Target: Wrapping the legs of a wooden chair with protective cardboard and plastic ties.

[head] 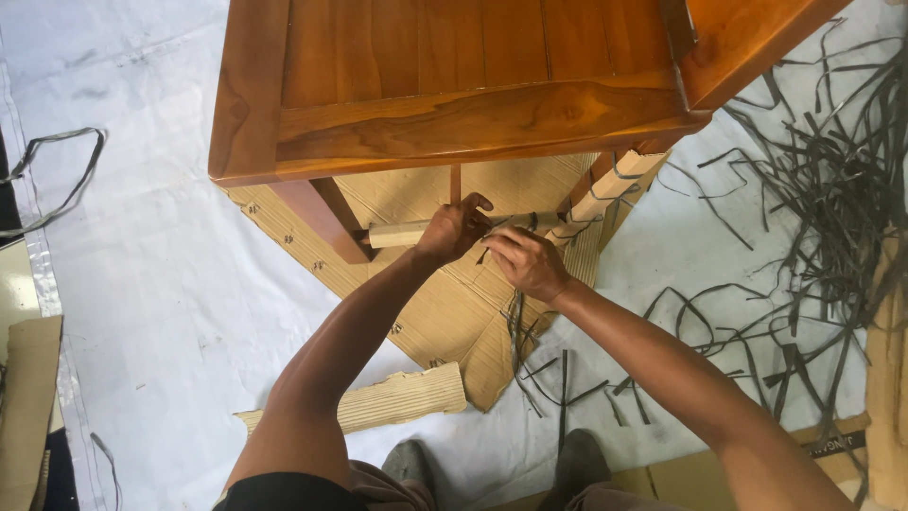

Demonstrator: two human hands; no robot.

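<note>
Under the brown wooden chair, the left hand curls tight around a pale cardboard-wrapped rung. Just beside it, the right hand pinches a thin dark strap against that rung.

A pale cardboard-wrapped stretcher bar is seen lying level beneath the seat of a polished brown wooden chair, spanning between its legs. The bar's middle is gripped, and its left part is left bare. A dark strap is wound around the bar's right part, under the chair's right corner.
</note>
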